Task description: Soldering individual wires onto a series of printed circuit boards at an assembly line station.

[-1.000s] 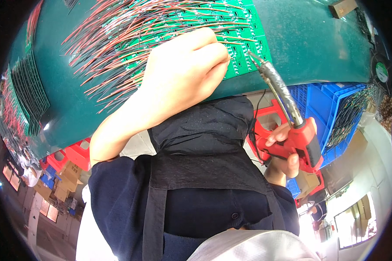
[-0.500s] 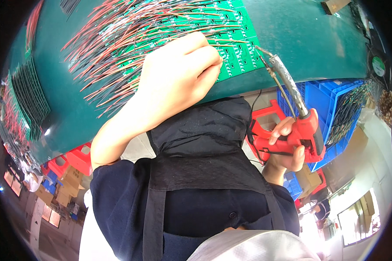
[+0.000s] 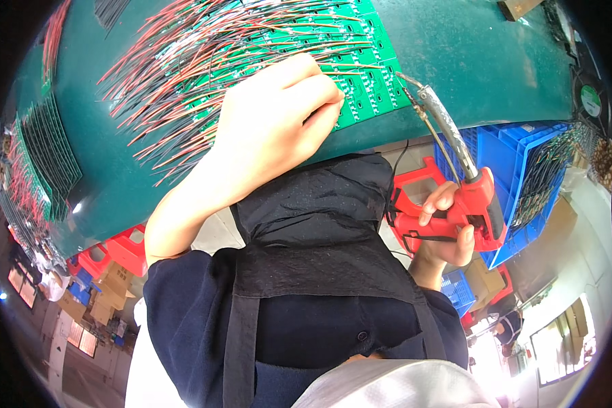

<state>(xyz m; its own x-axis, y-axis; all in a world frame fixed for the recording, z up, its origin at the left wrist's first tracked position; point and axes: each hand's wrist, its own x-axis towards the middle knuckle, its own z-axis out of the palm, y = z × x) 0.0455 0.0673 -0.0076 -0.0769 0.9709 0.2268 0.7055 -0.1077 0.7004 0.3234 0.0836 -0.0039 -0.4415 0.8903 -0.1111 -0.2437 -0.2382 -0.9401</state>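
A dark green worktop (image 3: 469, 61) fills the upper part of the view, above both hands. On it lies a flat green circuit board panel (image 3: 360, 81) with a dense fan of thin red and black wires (image 3: 204, 61) spreading away from it to the left of the left hand. The left hand (image 3: 279, 122) rests palm down on the near edge of that panel, fingers curled and pressing on the board, holding nothing; its bare forearm runs down and leftward to a dark blue sleeve. A blue slatted plastic crate (image 3: 523, 163) stands just beyond the right hand, below the worktop's edge. The right hand (image 3: 445, 234) is closed around the grip of a red pistol-shaped soldering gun (image 3: 462, 204), index finger laid across its body. The gun's metal barrel slants up and left, its tip touching the right end of the panel, near the left hand's fingertips.
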